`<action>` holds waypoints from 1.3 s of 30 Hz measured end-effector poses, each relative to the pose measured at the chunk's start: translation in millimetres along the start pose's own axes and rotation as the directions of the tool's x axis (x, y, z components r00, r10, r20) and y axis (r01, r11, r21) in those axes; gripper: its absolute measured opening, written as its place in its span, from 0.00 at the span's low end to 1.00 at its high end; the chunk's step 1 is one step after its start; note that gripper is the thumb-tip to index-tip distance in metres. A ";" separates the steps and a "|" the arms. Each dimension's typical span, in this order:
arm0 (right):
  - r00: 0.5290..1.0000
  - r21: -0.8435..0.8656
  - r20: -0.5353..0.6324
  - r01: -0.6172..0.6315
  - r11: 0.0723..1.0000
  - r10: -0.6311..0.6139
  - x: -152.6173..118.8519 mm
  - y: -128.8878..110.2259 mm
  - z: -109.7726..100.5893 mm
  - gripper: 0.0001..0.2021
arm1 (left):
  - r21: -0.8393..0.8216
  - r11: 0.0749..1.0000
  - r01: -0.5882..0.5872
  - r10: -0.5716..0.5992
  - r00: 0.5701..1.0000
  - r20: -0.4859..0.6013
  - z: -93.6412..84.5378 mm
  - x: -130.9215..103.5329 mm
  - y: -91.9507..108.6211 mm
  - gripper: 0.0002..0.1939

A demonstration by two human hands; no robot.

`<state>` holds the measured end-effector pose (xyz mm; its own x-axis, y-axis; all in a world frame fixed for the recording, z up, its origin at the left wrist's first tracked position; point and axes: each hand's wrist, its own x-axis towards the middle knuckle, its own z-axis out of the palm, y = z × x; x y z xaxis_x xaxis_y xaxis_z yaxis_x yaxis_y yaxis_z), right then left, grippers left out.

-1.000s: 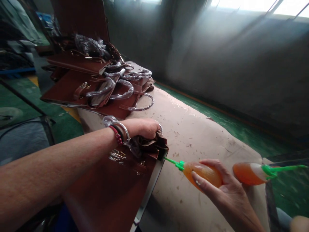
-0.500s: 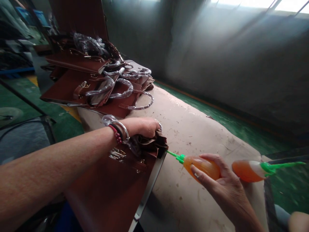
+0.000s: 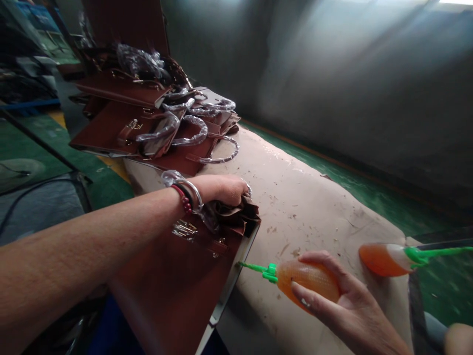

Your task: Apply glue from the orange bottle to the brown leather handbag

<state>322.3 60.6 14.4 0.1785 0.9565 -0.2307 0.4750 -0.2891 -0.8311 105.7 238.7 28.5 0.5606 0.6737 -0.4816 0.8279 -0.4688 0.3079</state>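
Note:
A brown leather handbag (image 3: 177, 286) lies at the table's near edge, its open side edge turned to the right. My left hand (image 3: 231, 190) is closed on the bag's gathered upper part, fingers mostly hidden beneath. In my right hand (image 3: 343, 305) is a squeeze bottle (image 3: 310, 281) of orange liquid with a green nozzle. The nozzle tip is at the bag's pale side edge; whether it touches I cannot tell. Metal clasps and a small strap show on the bag's front.
Several brown handbags (image 3: 148, 128) with plastic-wrapped handles are piled at the back left of the table (image 3: 295, 197). A second orange squeeze bottle (image 3: 386, 259) lies at the right edge. A grey wall (image 3: 332, 84) stands behind. Part of another person's hand shows at the lower right.
My right hand has brought the squeeze bottle down and toward me, its nozzle shifting from the bag's far corner along the side edge. My left hand keeps its hold.

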 end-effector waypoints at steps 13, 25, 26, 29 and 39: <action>0.998 -0.051 0.056 0.006 0.999 -0.003 -2.6 5.5 4.0 0.20 | -0.083 0.996 0.032 -0.033 0.999 -0.010 7.1 10.2 -10.0 0.14; 0.988 -0.150 0.126 0.103 0.983 -0.084 -18.9 8.1 11.1 0.14 | 0.050 0.999 -0.008 0.009 1.000 -0.012 -2.3 0.7 2.1 0.16; 0.985 -0.155 0.139 0.119 0.981 -0.098 -22.0 8.6 12.5 0.13 | 0.055 0.998 0.004 -0.003 1.000 -0.012 -3.3 -0.7 3.8 0.16; 0.988 -0.162 0.126 0.107 0.981 -0.087 -27.2 9.4 14.1 0.14 | 0.067 0.998 0.007 -0.005 1.000 -0.019 -4.6 -3.1 6.6 0.15; 0.972 -0.231 0.156 0.208 0.951 -0.175 -29.0 20.8 11.2 0.14 | 0.060 0.998 -0.018 0.020 0.999 -0.037 -3.0 -3.4 3.0 0.16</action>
<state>317.3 27.3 -1.9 -0.0434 0.9865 -0.1579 0.6876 -0.0851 -0.7211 106.3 236.7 33.5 0.5771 0.6850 -0.4446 0.8154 -0.5137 0.2669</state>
